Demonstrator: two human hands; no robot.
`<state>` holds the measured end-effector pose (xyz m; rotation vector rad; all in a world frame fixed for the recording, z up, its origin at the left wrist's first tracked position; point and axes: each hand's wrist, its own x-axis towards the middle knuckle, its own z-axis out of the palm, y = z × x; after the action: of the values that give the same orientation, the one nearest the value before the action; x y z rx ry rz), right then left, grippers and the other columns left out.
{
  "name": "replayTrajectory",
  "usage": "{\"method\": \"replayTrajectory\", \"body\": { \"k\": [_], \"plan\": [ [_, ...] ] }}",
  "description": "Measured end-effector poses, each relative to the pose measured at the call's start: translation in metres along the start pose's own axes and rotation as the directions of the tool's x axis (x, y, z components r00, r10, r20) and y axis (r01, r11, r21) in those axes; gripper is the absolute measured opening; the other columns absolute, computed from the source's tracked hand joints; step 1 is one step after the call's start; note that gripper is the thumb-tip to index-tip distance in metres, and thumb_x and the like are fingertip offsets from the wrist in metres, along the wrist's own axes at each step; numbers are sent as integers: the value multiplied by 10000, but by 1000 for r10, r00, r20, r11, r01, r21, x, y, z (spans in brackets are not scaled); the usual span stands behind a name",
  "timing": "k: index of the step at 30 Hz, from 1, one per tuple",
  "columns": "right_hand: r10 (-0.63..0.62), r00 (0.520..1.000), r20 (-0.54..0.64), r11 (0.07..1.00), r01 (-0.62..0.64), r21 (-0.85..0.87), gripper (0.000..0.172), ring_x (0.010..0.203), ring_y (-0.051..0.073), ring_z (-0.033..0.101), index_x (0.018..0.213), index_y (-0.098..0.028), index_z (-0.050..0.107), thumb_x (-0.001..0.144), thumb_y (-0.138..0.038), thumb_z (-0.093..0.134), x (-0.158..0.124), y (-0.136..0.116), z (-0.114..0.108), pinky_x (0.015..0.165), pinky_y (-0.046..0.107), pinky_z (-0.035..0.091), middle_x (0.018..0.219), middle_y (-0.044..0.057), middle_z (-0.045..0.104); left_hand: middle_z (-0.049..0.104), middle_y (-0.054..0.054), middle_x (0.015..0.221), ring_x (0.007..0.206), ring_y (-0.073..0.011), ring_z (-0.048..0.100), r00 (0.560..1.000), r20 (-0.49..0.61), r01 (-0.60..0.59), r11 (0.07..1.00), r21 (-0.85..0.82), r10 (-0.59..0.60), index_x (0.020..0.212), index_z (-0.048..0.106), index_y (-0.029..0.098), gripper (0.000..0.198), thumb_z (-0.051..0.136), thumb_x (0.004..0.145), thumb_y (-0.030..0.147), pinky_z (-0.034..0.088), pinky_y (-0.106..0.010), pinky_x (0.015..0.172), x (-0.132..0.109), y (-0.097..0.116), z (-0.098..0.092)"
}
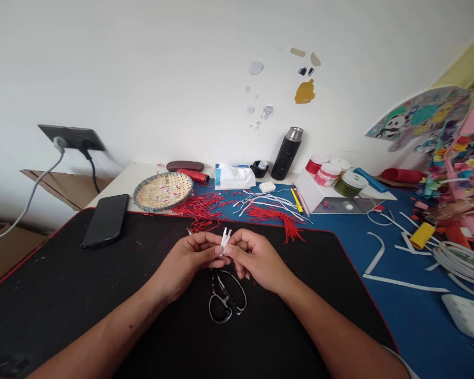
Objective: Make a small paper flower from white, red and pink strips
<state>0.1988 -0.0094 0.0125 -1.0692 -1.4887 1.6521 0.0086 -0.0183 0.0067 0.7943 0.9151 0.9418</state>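
Toward the near edge of the surface (403,326), a pair of scissors (226,301) is laid on the black mat (161,337), handles turned to the wearer, presumably for easy pick-up. Just beyond, a small bundle of white strips (225,239) is held above the mat. It is pinched from one side by the left hand (193,255) and from the other by the right hand (256,258), thumbs and fingers closed on its lower part. The upper ends are left upright and exposed; the double grip appears to be used to keep the strips together. Whether they are tied cannot be determined, the base being covered by fingertips.

A phone (106,221) is set near the mat's far-left corner, apparently out of the way. Farther off, red cords (278,218) and white cords (268,200) are grouped by colour. A woven basket (136,192) is placed toward the surface's far-left corner, scraps contained within it.
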Motion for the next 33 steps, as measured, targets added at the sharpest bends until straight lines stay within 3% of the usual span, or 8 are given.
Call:
{"method": "replayTrajectory", "body": {
  "k": [13,23,29,33],
  "plan": [
    [10,1000,11,1000,-10,-7,337,419,79,514,952,-194,583,930,-523,649,1,2,0,380,171,342,608,-59,581,739,-42,759,690,-151,653,995,5,-100,989,107,100,909,800,157,271,900,740,344,517,-235,634,0,1,1],
    [-12,999,-50,1000,13,18,360,422,86,524,986,-194,582,920,-542,649,3,3,-2,377,181,351,622,-54,592,721,-24,765,618,-142,569,987,36,-159,913,375,156,855,803,184,252,846,766,416,466,-257,607,-4,11,5],
    [8,998,-62,1000,-8,7,331,405,86,508,948,-197,566,901,-509,665,3,3,-2,382,182,346,576,-67,586,709,-12,732,671,-167,627,986,-30,-152,969,197,161,910,765,187,282,879,735,376,494,-264,621,0,5,3],
    [20,998,-62,1000,-19,13,310,398,88,509,934,-200,560,900,-488,668,3,3,-2,377,183,341,577,-66,589,702,-13,723,666,-160,628,981,-54,-172,969,179,184,865,745,177,273,888,732,368,504,-267,643,1,4,1]
  ]
}}
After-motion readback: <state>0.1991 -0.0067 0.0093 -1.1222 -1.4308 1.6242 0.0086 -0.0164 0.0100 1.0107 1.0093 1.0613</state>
